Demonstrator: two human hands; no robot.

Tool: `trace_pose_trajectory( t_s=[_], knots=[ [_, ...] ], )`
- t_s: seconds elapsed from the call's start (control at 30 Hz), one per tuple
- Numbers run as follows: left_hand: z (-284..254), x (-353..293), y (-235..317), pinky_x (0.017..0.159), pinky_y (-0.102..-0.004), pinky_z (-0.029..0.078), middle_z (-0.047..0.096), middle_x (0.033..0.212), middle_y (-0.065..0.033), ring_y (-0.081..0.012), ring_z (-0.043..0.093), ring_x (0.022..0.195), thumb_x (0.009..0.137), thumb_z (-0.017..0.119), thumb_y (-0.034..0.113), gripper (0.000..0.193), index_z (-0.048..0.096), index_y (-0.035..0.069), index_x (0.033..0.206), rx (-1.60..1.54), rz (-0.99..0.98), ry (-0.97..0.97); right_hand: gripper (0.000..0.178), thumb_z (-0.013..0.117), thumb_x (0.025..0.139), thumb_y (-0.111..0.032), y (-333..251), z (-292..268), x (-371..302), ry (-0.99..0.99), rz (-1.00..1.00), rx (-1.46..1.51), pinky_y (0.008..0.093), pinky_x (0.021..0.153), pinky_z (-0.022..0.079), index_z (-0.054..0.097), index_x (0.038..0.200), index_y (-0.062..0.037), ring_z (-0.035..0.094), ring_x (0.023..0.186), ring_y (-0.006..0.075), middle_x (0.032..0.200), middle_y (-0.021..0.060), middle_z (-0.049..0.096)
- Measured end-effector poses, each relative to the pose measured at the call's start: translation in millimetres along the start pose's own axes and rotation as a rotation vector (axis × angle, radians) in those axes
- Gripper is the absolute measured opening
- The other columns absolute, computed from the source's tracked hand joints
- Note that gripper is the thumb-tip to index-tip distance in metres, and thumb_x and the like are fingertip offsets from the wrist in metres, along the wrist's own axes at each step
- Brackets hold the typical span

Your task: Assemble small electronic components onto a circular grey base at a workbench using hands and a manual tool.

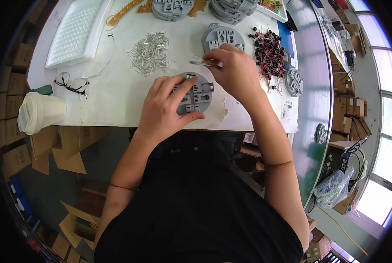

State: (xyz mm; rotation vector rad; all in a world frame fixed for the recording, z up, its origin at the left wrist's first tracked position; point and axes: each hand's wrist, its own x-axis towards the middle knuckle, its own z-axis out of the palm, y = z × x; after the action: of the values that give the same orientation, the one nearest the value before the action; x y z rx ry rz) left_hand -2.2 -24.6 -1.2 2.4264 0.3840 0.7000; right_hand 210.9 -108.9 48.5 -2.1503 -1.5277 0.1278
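Observation:
My left hand (163, 98) grips a round grey plastic housing (201, 97) lying on the white-covered table near its front edge. Its thumb presses the near rim while the fingers reach over the top, covering the left part. A small green spot shows by the fingertips. In my right hand (237, 72) is a thin silver tool, apparently tweezers (198, 63), pinched between thumb and fingers with the tip toward the left. That tip hovers just beyond the housing's far rim. Past my right hand sits another grey housing (226, 35). Bent metal wire clips (150, 52) form a loose pile to the left.
Small black parts with red wires (268, 55) are heaped at the right, beside a smaller grey disc (294, 82). Stacked housings (233, 11) stand at the back. Leftward are a white tray (75, 33), eyeglasses (73, 83) and a lidded cream cup (42, 113) at the edge.

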Motion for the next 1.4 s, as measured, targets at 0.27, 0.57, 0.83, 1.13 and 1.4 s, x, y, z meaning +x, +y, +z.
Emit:
trace_pose_trajectory(
  t_s=[0.27, 0.57, 0.83, 1.13, 1.4],
  knots=[
    [-6, -11, -7, 0.104, -0.0456, 0.052, 0.059, 0.130, -0.0126, -0.0354, 0.058, 0.121, 0.069, 0.098, 0.022, 0.080, 0.065, 0.011, 0.141, -0.192, -0.067, -0.022, 0.016, 0.068, 0.092, -0.020, -16, 26, 41, -0.290, 0.140, -0.368, 0.0504, 0.079, 0.060, 0.078, 0.099, -0.0083, 0.076, 0.092, 0.0400, 0.093, 0.0175, 0.078],
    [-11, -10, -8, 0.103, -0.0444, 0.053, 0.058, 0.131, -0.0124, -0.0345, 0.059, 0.121, 0.071, 0.094, 0.014, 0.075, 0.065, 0.012, 0.140, -0.250, -0.075, -0.102, 0.011, 0.068, 0.088, -0.010, -8, 42, 26, -0.173, -0.053, -0.397, 0.0476, 0.067, 0.062, 0.075, 0.088, -0.0012, 0.078, 0.082, 0.0393, 0.087, 0.0229, 0.077],
    [-9, -12, -12, 0.100, -0.0412, 0.056, 0.060, 0.138, -0.0139, -0.0333, 0.064, 0.122, 0.069, 0.091, 0.010, 0.074, 0.067, 0.010, 0.140, -0.301, -0.069, -0.097, 0.016, 0.076, 0.089, -0.016, -1, 5, 39, -0.157, 0.228, -0.020, 0.0483, 0.083, 0.059, 0.076, 0.097, -0.0017, 0.075, 0.094, 0.0386, 0.097, 0.0196, 0.076],
    [-6, -8, -9, 0.101, -0.0423, 0.056, 0.060, 0.140, -0.0143, -0.0340, 0.064, 0.123, 0.069, 0.097, 0.017, 0.078, 0.066, 0.011, 0.140, -0.225, -0.025, -0.083, 0.021, 0.077, 0.089, -0.019, 1, 43, 30, -0.268, 0.145, -0.200, 0.0461, 0.086, 0.057, 0.076, 0.100, -0.0009, 0.073, 0.097, 0.0381, 0.098, 0.0195, 0.076],
    [0, -10, -4, 0.102, -0.0447, 0.054, 0.061, 0.133, -0.0119, -0.0343, 0.063, 0.121, 0.071, 0.097, 0.024, 0.078, 0.064, 0.013, 0.140, -0.260, -0.073, -0.063, 0.024, 0.075, 0.093, -0.016, 5, -4, -18, -0.151, 0.273, 0.468, 0.0406, 0.078, 0.059, 0.072, 0.104, 0.0042, 0.075, 0.084, 0.0303, 0.095, 0.0211, 0.077]
  ],
)
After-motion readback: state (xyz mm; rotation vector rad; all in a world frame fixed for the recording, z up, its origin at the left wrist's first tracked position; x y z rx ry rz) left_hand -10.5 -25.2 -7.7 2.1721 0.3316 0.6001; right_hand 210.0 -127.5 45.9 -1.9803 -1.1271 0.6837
